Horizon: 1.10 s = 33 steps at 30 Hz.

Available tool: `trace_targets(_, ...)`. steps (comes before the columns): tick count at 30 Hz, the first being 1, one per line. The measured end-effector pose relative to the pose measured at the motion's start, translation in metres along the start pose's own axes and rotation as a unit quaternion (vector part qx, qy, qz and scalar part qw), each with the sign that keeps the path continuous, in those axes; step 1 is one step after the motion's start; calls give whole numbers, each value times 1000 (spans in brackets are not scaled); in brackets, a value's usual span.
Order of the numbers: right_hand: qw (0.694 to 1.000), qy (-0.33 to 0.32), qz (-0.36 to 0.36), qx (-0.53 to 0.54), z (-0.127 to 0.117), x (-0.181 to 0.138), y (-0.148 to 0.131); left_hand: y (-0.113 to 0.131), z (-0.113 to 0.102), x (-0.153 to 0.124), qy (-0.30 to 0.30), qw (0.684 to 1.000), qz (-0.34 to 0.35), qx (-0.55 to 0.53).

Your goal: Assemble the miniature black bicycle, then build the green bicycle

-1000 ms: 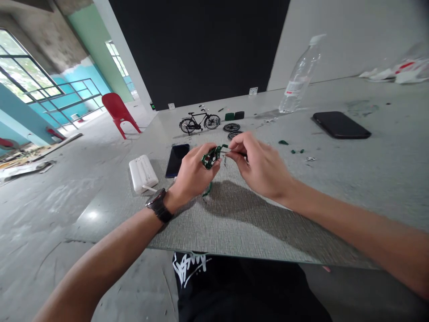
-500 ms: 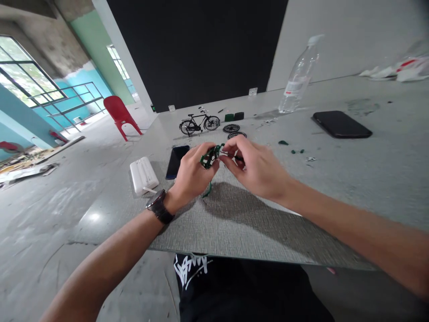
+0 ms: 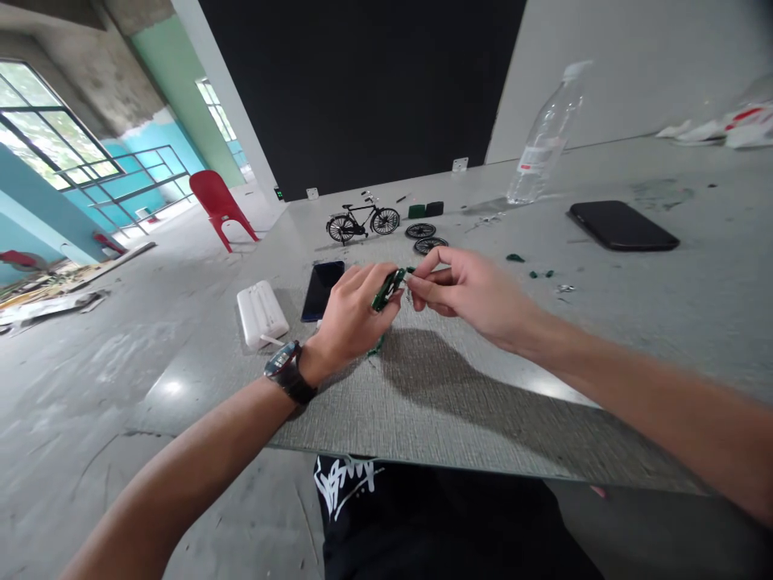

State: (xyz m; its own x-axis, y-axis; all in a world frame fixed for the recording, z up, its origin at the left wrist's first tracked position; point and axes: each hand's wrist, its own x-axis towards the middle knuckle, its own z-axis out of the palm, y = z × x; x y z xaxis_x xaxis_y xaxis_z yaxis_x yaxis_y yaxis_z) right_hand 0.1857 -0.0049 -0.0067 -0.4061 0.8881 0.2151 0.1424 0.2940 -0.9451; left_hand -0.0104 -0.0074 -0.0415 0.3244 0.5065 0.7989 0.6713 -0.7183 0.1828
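My left hand [image 3: 353,310] is closed around a green model bicycle frame [image 3: 390,290], held a little above the table, its lower part hidden by my fingers. The fingertips of my right hand [image 3: 468,294] are pinched together at the frame's right end; what they grip is too small to make out. Below my left hand lies another curved green piece [image 3: 377,347], partly covered. Beyond the hands a black model bicycle [image 3: 362,221] stands upright. Next to it lie two loose black wheels [image 3: 421,231], the nearer one close to my right hand.
A dark phone [image 3: 323,290] and a white power bank [image 3: 262,314] lie left of my hands. To the right are small green parts [image 3: 515,258], silvery bits [image 3: 566,288], a black phone-like slab [image 3: 625,225] and a plastic bottle [image 3: 547,141]. A table edge [image 3: 483,471] runs before my lap.
My right hand has turned, and its fingers are drawn closer together at the frame. The green frame has tilted in my left hand. The view has shifted slightly.
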Motion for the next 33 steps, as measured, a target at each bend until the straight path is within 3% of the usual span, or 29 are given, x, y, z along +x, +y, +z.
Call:
trace_targets(3, 1000, -3, -2, 4, -2, 1, 1, -2, -1, 3, 0, 1000, 4, -5)
trace_targets(7, 992, 35, -76, -99, -6, 1, 2, -3, -3, 6, 10, 1000, -1, -16)
trace_targets(10, 962, 69, -168, -202, -11, 2, 4, -4, -8, 6, 12, 999, 42, 8)
trace_targets(15, 910, 43, -279, -302, -18, 4, 10, -10, -18, 5, 59, 991, 112, 42)
trace_targets(19, 890, 63, -303, -335, -17, 5, 15, -11, -19, 8, 74, 989, 119, 45)
trace_targets(23, 895, 67, -286, -337, -16, 5, 18, -10, -17, 8, 57, 992, 115, -1)
trace_targets(27, 913, 46, -253, -317, -15, 3, 15, -7, -14, 4, 19, 996, 47, -67)
trace_targets(30, 930, 43, -221, -292, -12, 1, 10, -1, -10, 3, 21, 990, -60, -129)
trace_targets(33, 946, 70, -195, -249, -9, 1, 8, 5, -6, 7, 38, 960, -174, -217)
